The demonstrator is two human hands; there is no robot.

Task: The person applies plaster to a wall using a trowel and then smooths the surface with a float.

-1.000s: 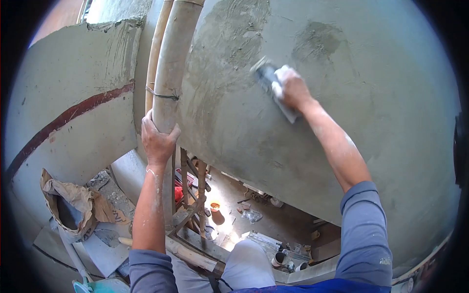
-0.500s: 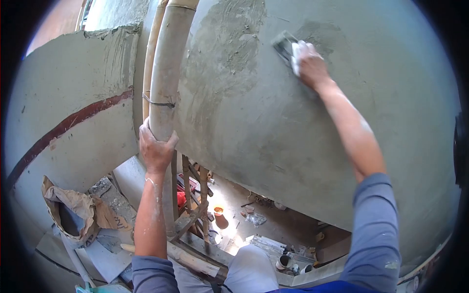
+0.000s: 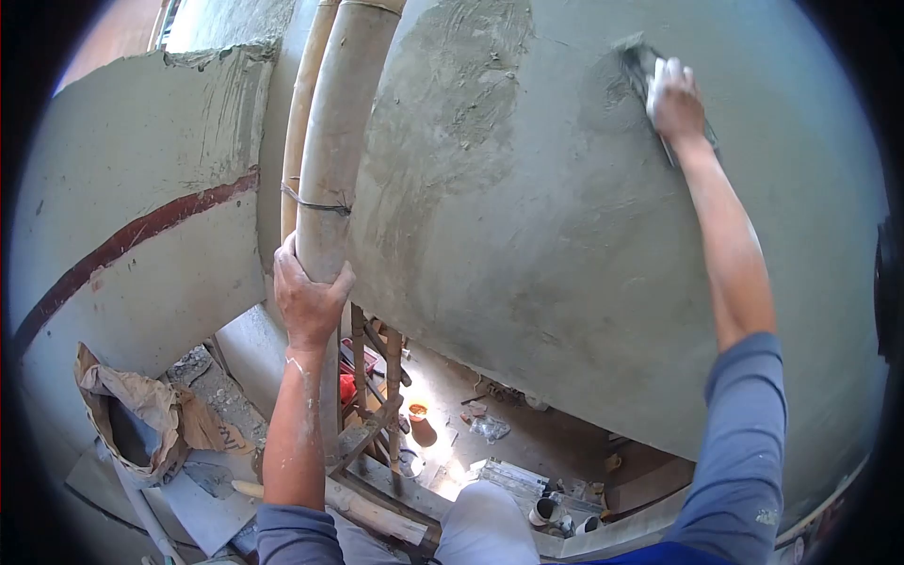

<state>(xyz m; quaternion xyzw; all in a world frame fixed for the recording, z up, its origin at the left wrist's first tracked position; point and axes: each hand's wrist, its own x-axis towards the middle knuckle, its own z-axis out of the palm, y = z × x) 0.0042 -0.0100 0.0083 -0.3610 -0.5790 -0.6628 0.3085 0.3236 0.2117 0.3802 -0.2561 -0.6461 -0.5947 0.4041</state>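
My left hand (image 3: 313,294) is wrapped round the lower part of a thick bamboo pole (image 3: 341,122), below a dark wire tie (image 3: 318,203). A thinner pole stands beside it. High on the right, my right hand (image 3: 678,102) grips a flat trowel (image 3: 642,68) whose face lies against the grey plastered wall (image 3: 565,235). The fingers hide the trowel's handle. Rougher, darker plaster (image 3: 471,85) shows on the wall between the pole and the trowel.
An open paper sack (image 3: 137,414) lies at the lower left by rubble. Bamboo scaffolding (image 3: 394,395) stands below. On the floor far beneath are an orange bucket (image 3: 417,411), a clear plastic bag (image 3: 490,427) and pipes. A wall with a red stripe (image 3: 141,231) is at the left.
My right hand and the trowel have moved right and slightly up across the wall, and the trowel has turned. My left hand stays on the pole; the view has shifted slightly.
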